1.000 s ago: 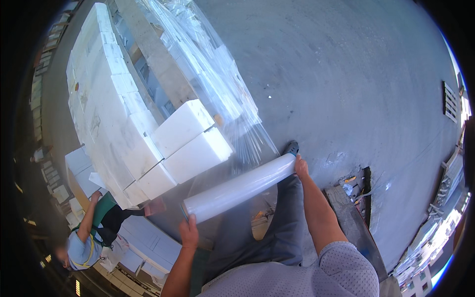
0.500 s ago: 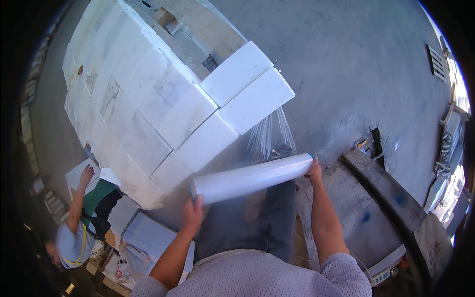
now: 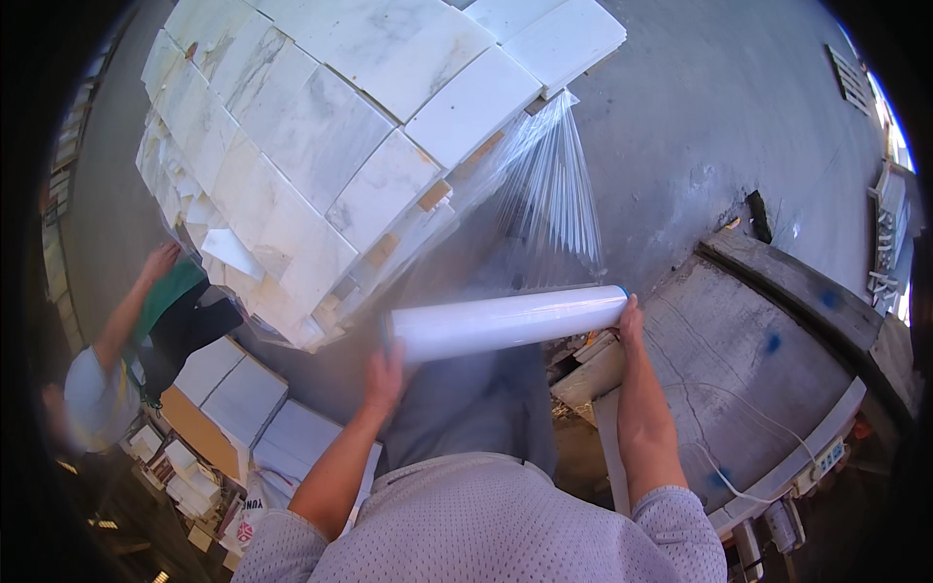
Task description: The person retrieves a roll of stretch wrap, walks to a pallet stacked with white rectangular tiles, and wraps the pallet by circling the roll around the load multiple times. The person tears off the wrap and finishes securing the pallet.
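A long roll of stretch film (image 3: pixel 510 323) lies crosswise in front of my body, held at its two ends. My left hand (image 3: pixel 385 377) is closed round its left end, slightly blurred. At the right end, by the blue core rim, my right hand (image 3: pixel 631 319) grips it. Gathered clear film (image 3: pixel 554 185) fans down from under the corner of a big stack of white marble tiles (image 3: pixel 321 126) toward the roll. Along the stack's near side, the film stretches over tile edges and small cardboard pieces.
At the left, a co-worker's arm (image 3: pixel 121 311) reaches to the stack beside green cloth. White slabs (image 3: pixel 243 398) and a printed sack (image 3: pixel 248 515) lie lower left. To my right stands a grey worktable (image 3: pixel 739 379) with a cord and power strip (image 3: pixel 826 459). A pallet (image 3: pixel 847 80) rests far right.
The stack now sits higher and further right in view, showing more of its near side. I still hold the roll, now slightly higher and to the right. The co-worker's hand has moved down.
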Action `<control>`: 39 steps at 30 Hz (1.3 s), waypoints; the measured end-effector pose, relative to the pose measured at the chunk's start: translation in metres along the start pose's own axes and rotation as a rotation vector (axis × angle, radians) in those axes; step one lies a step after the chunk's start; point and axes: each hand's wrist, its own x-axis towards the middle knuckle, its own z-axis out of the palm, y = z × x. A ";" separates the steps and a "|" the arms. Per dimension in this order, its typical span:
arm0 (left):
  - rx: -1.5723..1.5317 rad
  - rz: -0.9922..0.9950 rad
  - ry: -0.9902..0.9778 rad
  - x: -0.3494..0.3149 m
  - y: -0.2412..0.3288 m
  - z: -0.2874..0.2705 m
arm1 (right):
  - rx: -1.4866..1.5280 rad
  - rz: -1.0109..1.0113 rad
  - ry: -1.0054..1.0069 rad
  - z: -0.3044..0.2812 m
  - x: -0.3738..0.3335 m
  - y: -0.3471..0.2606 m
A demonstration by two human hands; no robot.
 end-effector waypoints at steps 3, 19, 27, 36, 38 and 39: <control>0.065 -0.009 -0.031 -0.015 -0.034 -0.017 | 0.028 0.024 0.060 0.018 -0.025 0.046; 0.189 0.118 -0.232 -0.015 -0.201 -0.132 | 0.157 0.176 0.298 0.201 -0.161 0.220; 0.255 0.034 -0.284 -0.028 -0.264 -0.202 | 0.153 0.199 0.220 0.290 -0.215 0.300; 0.416 0.254 -0.276 -0.038 -0.298 -0.292 | 0.383 0.276 0.153 0.422 -0.269 0.359; 0.500 0.260 -0.260 -0.036 -0.292 -0.317 | 0.450 0.308 0.151 0.456 -0.288 0.356; 0.525 0.305 -0.265 -0.032 -0.288 -0.331 | 0.475 0.316 0.164 0.473 -0.297 0.353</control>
